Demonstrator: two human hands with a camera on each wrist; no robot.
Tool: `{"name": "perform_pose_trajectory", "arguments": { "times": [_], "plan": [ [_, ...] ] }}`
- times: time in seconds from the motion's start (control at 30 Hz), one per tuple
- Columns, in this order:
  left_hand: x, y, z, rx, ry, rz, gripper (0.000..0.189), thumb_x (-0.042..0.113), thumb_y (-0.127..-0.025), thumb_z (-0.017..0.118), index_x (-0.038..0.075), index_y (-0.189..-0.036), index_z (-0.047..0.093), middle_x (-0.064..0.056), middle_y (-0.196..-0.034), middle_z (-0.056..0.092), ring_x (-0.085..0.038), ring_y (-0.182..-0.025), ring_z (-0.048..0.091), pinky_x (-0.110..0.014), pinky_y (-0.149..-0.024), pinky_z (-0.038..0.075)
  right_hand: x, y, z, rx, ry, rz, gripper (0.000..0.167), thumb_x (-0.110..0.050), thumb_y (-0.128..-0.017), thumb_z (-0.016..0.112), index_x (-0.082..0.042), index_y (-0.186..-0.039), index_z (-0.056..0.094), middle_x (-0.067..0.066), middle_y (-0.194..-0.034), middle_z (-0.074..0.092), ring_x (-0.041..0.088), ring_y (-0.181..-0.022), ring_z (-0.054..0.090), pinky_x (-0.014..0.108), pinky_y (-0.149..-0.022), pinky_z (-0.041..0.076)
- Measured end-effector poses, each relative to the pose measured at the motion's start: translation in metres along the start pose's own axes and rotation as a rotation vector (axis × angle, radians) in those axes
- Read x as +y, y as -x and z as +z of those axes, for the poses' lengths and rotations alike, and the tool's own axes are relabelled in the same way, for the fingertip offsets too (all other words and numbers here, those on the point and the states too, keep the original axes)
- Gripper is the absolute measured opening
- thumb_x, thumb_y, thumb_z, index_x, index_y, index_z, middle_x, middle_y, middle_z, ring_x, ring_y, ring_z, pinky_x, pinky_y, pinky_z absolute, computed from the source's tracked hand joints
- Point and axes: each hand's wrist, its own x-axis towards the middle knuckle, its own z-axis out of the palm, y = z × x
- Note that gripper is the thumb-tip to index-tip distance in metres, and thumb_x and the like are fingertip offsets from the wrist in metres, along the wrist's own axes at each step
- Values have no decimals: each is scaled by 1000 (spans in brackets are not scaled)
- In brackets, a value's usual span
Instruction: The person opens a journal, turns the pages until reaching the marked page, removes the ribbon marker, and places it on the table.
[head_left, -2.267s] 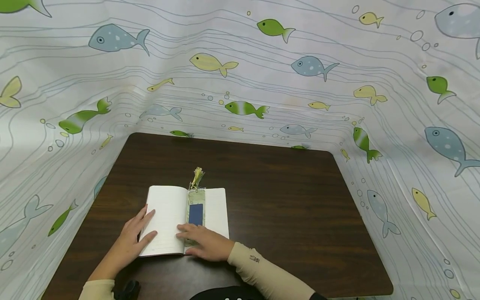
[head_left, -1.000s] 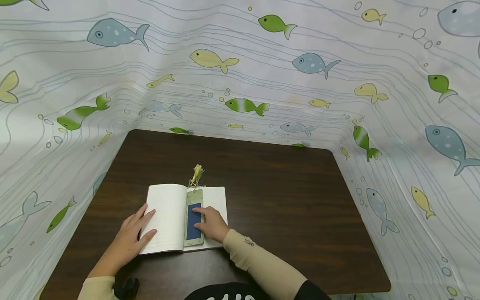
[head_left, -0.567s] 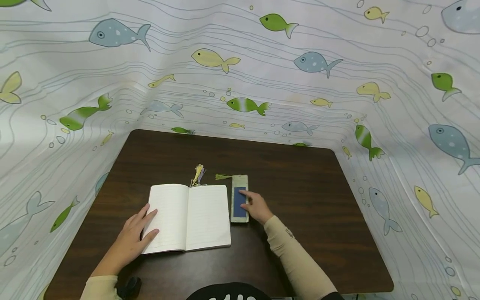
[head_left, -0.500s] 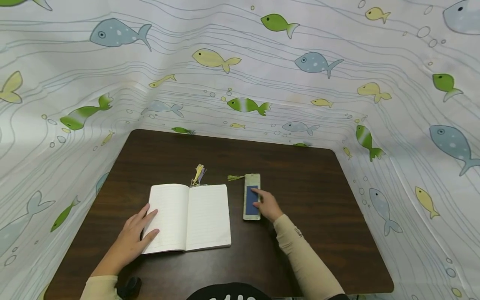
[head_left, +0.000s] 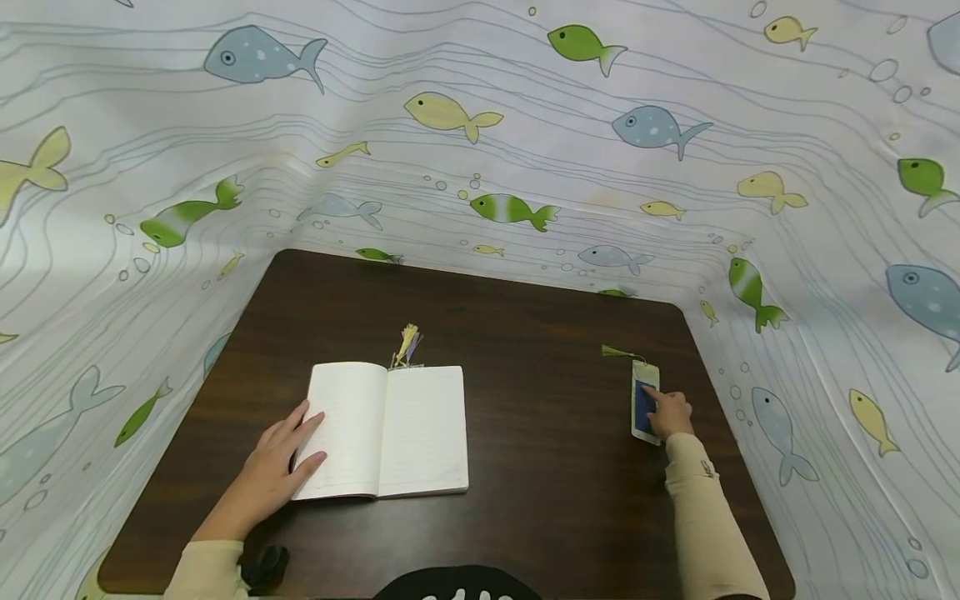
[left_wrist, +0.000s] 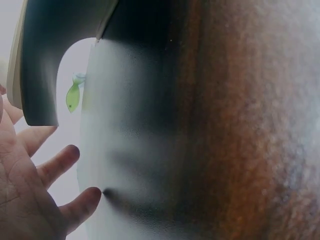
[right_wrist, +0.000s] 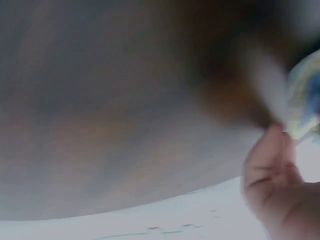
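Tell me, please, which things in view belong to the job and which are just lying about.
Seemingly in the job:
bookmark, touched by the right hand
open notebook, with the left hand on its left page

Seemingly just about:
yellow and purple tassels at the notebook's top edge
fish-print cloth behind
brown table beneath

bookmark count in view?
1: the green-tasselled bookmark held by the right hand, toward the right side of the table. More may be hidden: tassels stick out past the far edge of the notebook.
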Motion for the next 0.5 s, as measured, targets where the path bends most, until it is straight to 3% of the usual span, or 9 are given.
{"name": "perform_pose_trajectory", "arguments": {
  "times": [0.23, 0.5],
  "plan": [
    [2, -2, -1, -8, 5, -2, 64, 37, -102, 61, 9, -155, 41, -21, -166, 21, -57, -140, 24, -83, -94, 24, 20, 1, -3, 25, 40, -6, 60, 2, -94, 65, 1, -149, 44, 46, -131, 38, 63, -114, 42, 67, -95, 38],
    [1, -1, -1, -3, -9, -7, 64, 38, -102, 62, 9, -155, 41, -20, -166, 21, -56, -140, 24, -83, -94, 25, 1, 1, -6, 57, 74, 26, 58, 5, -94, 55, 0, -150, 45, 44, -133, 39, 63, -116, 44, 69, -86, 45]
  ]
}}
